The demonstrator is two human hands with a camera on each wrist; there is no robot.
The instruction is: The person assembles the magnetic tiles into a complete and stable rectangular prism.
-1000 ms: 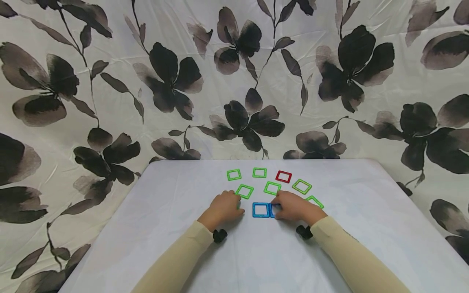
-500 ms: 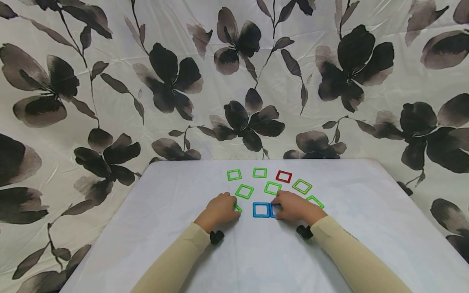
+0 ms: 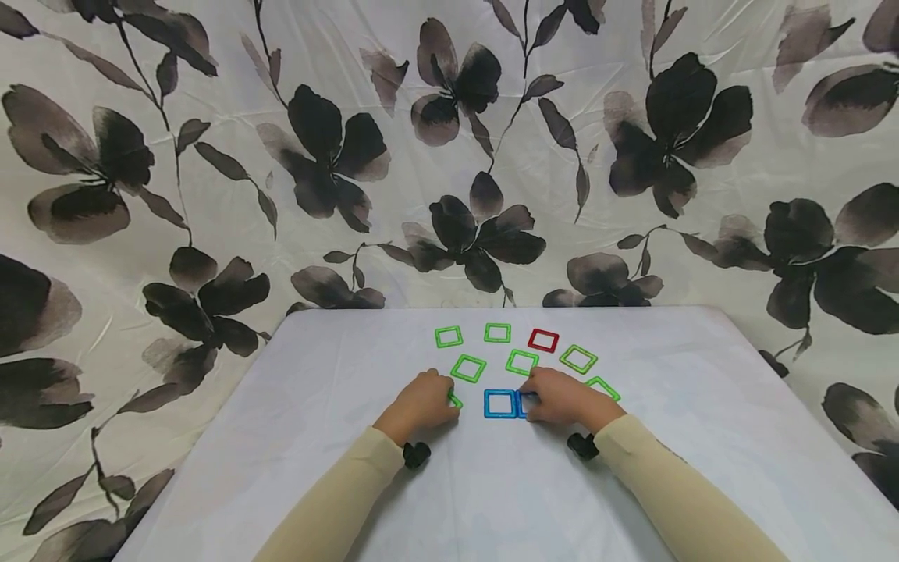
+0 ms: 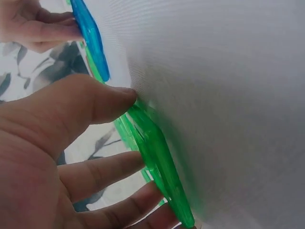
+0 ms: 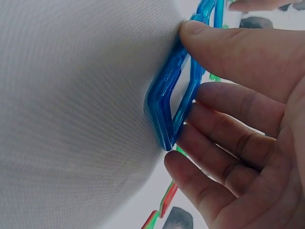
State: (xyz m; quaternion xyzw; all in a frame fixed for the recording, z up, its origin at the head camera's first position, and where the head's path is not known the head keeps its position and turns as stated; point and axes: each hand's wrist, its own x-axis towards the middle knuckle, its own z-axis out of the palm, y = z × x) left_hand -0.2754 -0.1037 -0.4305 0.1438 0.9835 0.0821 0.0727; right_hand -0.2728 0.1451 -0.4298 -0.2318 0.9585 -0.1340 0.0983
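Note:
Centred on the table, two blue square magnetic tiles lie side by side in the head view. The left blue tile (image 3: 488,403) is in full sight. My right hand (image 3: 562,400) partly covers the other one. In the right wrist view, thumb and fingers hold that right blue tile (image 5: 159,107) by its edges, flat on the white cloth. To the left of the pair, my left hand (image 3: 420,407) grips a green square magnetic tile (image 4: 164,162), thumb on one edge and fingers along another. A small gap separates this green tile from the blue pair.
Behind the hands lie several green tiles (image 3: 498,341) and one red tile (image 3: 541,349), loosely spread. One green tile (image 3: 605,384) is partly hidden beyond my right hand. The white table (image 3: 246,453) ends at a floral cloth backdrop (image 3: 463,234).
My left hand has shifted slightly left with the green tile, so more of the tile's corner shows. The right hand and the blue tiles stay in place.

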